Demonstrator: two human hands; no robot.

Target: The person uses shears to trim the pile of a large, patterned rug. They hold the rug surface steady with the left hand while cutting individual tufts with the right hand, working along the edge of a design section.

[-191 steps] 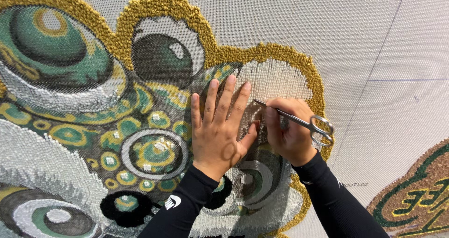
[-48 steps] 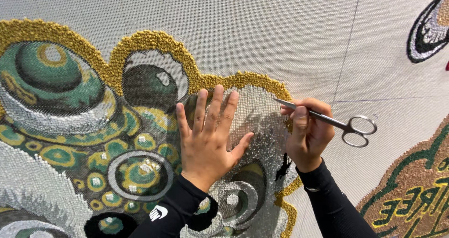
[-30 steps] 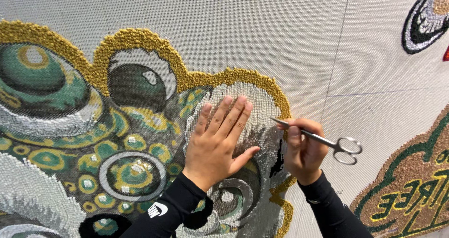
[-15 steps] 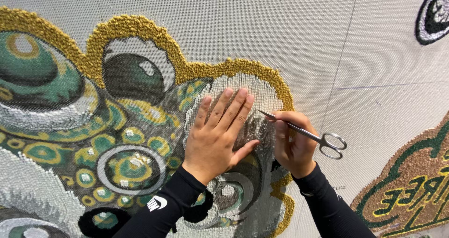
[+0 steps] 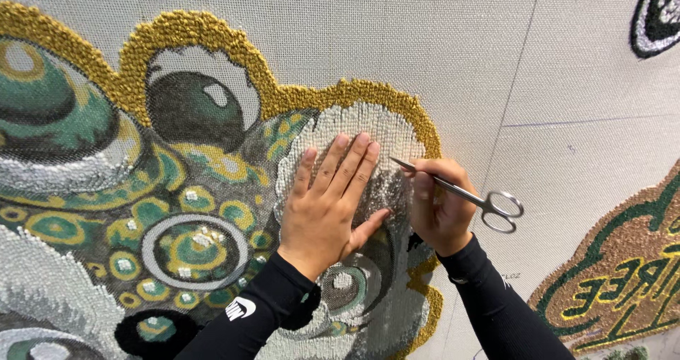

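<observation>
Since half a second ago my left hand (image 5: 331,203) stays flat, fingers together, on the looped white-grey patch of the tufted rug (image 5: 212,190). Just right of it, my right hand (image 5: 438,206) is closed around slim steel scissors (image 5: 464,193), tips toward the patch.

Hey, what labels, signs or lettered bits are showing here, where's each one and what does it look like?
Lettered tufted panel: lower right edge, beyond the right hand with the scissors; curved brown field, green border, yellow-green letters.
Small logo: on the left sleeve, below the left hand; white on black.
Tiny dark marking: on the bare cloth beside the right sleeve; too small to make out.
</observation>
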